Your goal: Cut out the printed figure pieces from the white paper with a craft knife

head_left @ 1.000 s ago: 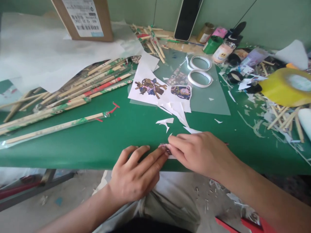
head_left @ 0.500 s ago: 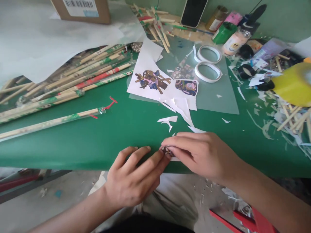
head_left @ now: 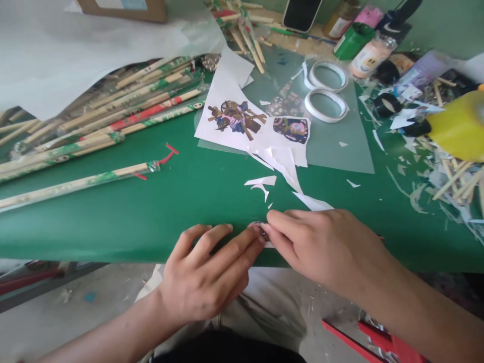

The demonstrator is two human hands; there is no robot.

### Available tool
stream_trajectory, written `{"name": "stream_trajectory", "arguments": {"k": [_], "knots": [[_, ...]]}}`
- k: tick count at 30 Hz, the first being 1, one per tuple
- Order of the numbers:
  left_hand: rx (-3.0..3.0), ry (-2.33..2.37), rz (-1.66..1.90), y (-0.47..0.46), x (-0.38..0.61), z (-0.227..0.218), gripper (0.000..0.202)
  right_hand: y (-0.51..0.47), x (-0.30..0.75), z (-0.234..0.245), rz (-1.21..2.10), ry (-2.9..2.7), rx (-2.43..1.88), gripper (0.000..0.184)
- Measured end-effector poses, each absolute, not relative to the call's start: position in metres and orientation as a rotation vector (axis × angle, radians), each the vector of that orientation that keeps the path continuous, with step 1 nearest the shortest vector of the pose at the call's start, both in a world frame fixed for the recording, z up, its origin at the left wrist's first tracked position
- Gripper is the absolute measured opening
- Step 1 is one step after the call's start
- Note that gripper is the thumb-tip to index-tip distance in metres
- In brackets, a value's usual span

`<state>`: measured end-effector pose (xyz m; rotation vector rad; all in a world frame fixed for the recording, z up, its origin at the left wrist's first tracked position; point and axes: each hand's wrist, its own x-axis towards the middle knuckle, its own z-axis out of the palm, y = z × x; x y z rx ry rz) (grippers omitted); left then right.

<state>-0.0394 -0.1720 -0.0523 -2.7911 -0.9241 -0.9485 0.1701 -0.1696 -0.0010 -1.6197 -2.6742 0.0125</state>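
Observation:
At the table's front edge lies a small dark patterned paper cutout, mostly covered by my fingers, with a strip of white paper showing beneath it. The fingertips of my left hand press it down from the left; the other fingers are stretched and slightly bent, and the thumb is hidden. My right hand is closed in a pinch at the cutout's right side, thumb and forefinger together. Beyond the hands, a white sheet bears a printed brown, blue and pink figure, beside a second printed piece.
White paper scraps lie just past my hands. Two rolls of white tape sit on a translucent sheet. Wrapped chopsticks spread leftward. Paint jars, a yellow roll and loose sticks crowd the right. A phone leans behind.
My right fingertips have drawn back slightly to the right, uncovering a bit more of the cutout. The left hand stays pressed on it. The camera view has shifted slightly.

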Motion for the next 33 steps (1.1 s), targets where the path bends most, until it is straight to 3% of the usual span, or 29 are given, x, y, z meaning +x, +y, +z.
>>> {"name": "stream_trajectory", "arguments": {"k": [33], "knots": [[-2.997, -0.842, -0.8, -0.165, -0.052, -0.044, 0.029, -0.157, 0.178, 0.004, -0.119, -2.901, -1.437, 0.029]]}}
